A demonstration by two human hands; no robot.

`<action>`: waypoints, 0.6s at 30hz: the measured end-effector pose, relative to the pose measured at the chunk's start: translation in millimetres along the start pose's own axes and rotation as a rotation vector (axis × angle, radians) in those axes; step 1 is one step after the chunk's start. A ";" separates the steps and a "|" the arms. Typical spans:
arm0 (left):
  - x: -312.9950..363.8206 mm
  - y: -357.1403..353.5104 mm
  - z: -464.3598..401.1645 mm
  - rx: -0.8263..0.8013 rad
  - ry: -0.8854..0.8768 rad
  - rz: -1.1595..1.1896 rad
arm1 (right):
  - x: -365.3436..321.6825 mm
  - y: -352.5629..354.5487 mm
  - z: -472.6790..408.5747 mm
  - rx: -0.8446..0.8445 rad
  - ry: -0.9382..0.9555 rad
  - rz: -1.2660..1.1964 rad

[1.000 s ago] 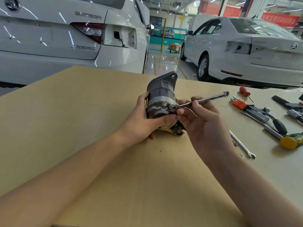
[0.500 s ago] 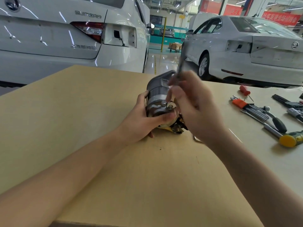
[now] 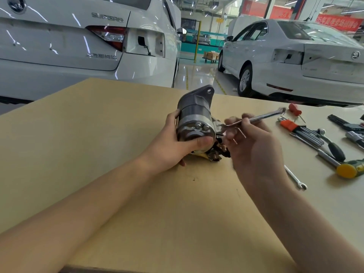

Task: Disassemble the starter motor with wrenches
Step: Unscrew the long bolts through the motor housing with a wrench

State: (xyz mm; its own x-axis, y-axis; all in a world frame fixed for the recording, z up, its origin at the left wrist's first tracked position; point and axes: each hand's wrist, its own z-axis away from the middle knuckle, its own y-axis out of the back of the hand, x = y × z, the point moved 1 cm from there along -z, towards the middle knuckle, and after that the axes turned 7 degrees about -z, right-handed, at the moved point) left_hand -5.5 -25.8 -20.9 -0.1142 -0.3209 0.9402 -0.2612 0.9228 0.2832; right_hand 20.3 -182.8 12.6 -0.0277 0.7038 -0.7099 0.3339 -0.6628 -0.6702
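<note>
Starter motor: I see the starter motor point(image 3: 195, 123) lying on the tan table point(image 3: 98, 134) near its middle, its end cap with two bolt heads turned toward me and its mounting flange pointing away.
Left hand: my left hand point(image 3: 173, 148) grasps the motor body from the left, thumb pressed across the end cap, fingers curled round the far side.
Right hand: my right hand point(image 3: 254, 146) is clenched round a wrench point(image 3: 254, 119), pinching its shank between thumb and fingers.
Wrench: its open end sits just beside the motor's right edge; I cannot tell whether it touches a bolt. The other end points up and right.
Second wrench: a spare wrench point(image 3: 295, 179) lies flat on the table, to the right of my right wrist.
Other tools: a hex key set point(image 3: 301, 131) in an orange holder, a red-handled screwdriver point(image 3: 295, 112) and a yellow-headed hammer point(image 3: 348, 169) lie at the right.
Writing: the left white car point(image 3: 78, 46) reads "SUPERB" on its boot lid; the lower badge is too blurred to read. The red banner point(image 3: 338, 22) carries characters that I cannot make out.
</note>
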 end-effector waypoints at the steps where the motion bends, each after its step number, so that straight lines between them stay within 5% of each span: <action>1: 1.6 -0.1 1.2 0.002 -0.003 0.001 | 0.8 2.2 -0.7 0.042 -0.039 -0.047; 18: 7.7 -0.5 5.6 0.004 0.006 0.005 | 11.6 -1.5 7.2 -0.077 0.055 0.067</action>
State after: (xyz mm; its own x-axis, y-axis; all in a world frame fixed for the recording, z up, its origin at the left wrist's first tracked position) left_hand -11.7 -29.9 -14.9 -0.1094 -0.3153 0.9427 -0.2649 0.9233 0.2781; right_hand 12.7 -175.5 3.9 0.0477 0.6730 -0.7381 0.4048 -0.6885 -0.6017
